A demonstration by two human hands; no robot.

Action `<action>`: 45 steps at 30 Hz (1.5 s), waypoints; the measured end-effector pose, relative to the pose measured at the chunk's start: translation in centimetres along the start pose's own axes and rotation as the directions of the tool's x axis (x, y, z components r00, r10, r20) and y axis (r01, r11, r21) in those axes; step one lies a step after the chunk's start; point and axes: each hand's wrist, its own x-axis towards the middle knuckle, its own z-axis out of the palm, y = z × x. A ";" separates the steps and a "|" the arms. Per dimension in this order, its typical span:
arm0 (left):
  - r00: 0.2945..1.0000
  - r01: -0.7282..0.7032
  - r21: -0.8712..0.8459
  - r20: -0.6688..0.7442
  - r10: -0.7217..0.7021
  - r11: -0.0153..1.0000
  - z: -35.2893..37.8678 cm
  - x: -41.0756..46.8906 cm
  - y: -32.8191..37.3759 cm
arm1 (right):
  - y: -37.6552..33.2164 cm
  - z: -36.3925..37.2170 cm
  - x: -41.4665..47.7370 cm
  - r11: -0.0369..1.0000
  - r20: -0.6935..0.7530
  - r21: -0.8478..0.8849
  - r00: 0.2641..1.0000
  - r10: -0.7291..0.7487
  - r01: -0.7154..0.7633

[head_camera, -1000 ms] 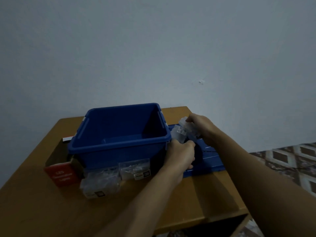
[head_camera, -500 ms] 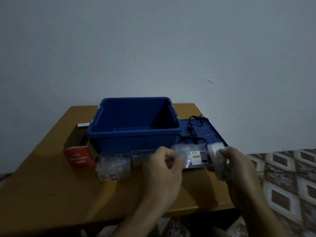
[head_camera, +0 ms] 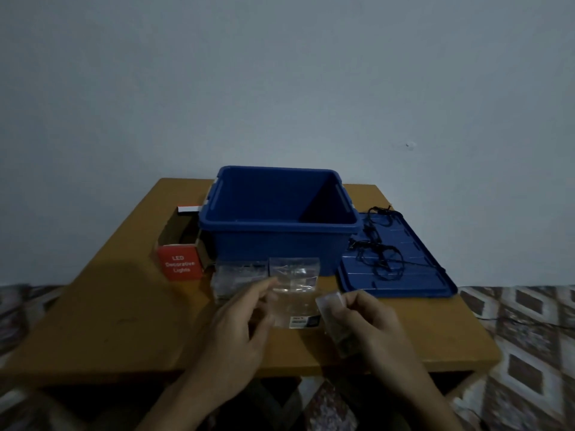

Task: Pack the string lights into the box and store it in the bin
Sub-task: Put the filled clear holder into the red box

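Bin (head_camera: 280, 241): blue, open-topped, standing at the middle of the tabletop (head_camera: 109, 321) toward its rear edge; only its own blue floor and walls show inside.
Lid (head_camera: 413, 281): lying flat along the right edge, just beside the bin.
String lights (head_camera: 378, 253): a black tangle resting on the lid, outside both containers.
Box (head_camera: 180, 265): red, marked "LED Decorative Lights", near the left edge against the bin's left wall, top flap open; interior too dark to judge.
Loose bags (head_camera: 236, 275): two clear ones in front of the bin; contents blurred.
Left hand (head_camera: 245, 331): thumb and fingers pinch the left edge of a labelled bag (head_camera: 295, 309), lifted over the front edge.
Right hand (head_camera: 370, 325): fingers curled round a small packet (head_camera: 337, 325).
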 end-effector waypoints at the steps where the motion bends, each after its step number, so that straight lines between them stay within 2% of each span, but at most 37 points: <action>1: 1.000 -0.002 -0.008 0.005 0.002 1.000 0.0 -0.2 -0.4 | -0.1 -0.2 0.0 1.000 0.028 -0.009 1.000 -0.013 0.013; 4: 1.000 -0.019 -0.012 -0.001 0.019 1.000 0.2 -0.5 -1.4 | -0.5 -1.1 0.5 0.981 0.078 -0.097 0.984 -0.159 0.166; 7: 0.999 -0.036 -0.013 -0.008 0.036 0.999 0.4 -0.5 -1.9 | -0.8 -1.9 1.1 0.930 0.065 -0.207 0.953 -0.297 0.304; 13: 0.998 -0.063 0.008 0.010 0.063 0.998 0.4 -0.6 -2.3 | -1.9 -0.9 1.8 0.885 0.115 -0.145 0.896 -0.428 0.442; 20: 0.995 -0.101 0.027 0.004 0.101 0.995 0.3 -0.7 -2.5 | -1.2 0.2 2.8 0.867 0.163 -0.169 0.880 -0.445 0.469; 31: 0.990 -0.133 -0.065 -0.049 0.130 0.989 0.2 -0.8 -2.4 | -0.9 -0.4 2.8 0.854 0.193 -0.204 0.875 -0.444 0.479; 34: 0.985 -0.162 -0.055 -0.068 0.159 0.985 0.3 -0.9 -2.3 | -0.8 -0.5 2.6 0.844 0.203 -0.264 0.883 -0.424 0.466; 38: 0.973 -0.218 -0.065 -0.097 0.212 0.974 0.4 -1.1 -2.2 | -1.0 -0.2 2.4 0.763 0.189 -0.425 0.872 -0.451 0.487; 45: 0.951 -0.279 -0.073 -0.162 0.264 0.958 0.7 -1.1 -2.4 | -3.2 0.8 2.4 0.535 0.318 -0.659 0.840 -0.439 0.529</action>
